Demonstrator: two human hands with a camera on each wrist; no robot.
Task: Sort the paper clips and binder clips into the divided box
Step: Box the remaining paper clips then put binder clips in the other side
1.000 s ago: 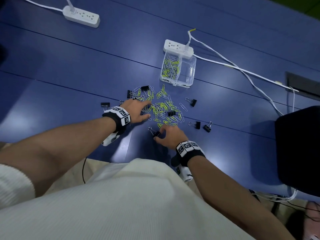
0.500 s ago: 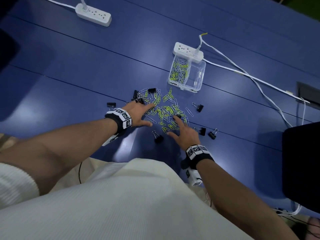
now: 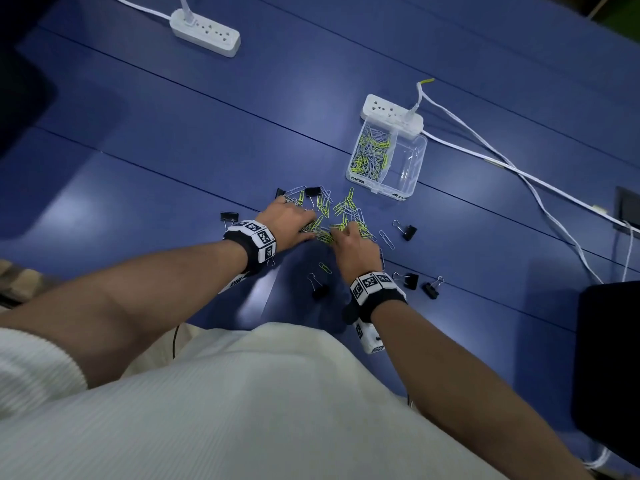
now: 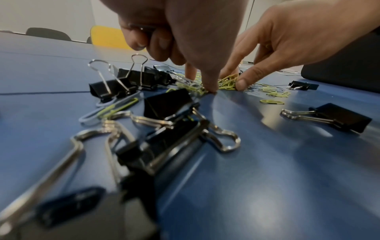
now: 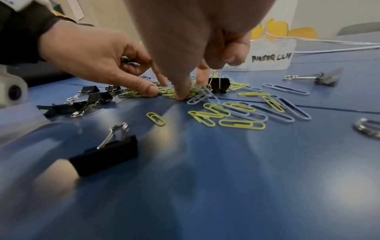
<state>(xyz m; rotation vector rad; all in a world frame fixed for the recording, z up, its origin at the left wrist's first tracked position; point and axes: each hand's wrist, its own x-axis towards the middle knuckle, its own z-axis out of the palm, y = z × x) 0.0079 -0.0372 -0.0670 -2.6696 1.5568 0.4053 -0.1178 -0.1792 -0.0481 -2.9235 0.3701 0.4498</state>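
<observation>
Many paper clips (image 3: 370, 152) fill divided box (image 3: 412, 187) left compartment.

Cream ribbed top (image 3: 207, 410); black wristbands (image 3: 377, 296), checkered marker tags.

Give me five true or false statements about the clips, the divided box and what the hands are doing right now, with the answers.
1. The left compartment of the divided box holds paper clips. True.
2. The right compartment holds binder clips. False: it looks empty.
3. Both hands are at the loose pile of paper clips on the table. True: the left hand and right hand meet there.
4. All binder clips are already sorted. False: several lie on the table, such as one right of the pile.
5. The box stands against a white power strip. True.
</observation>
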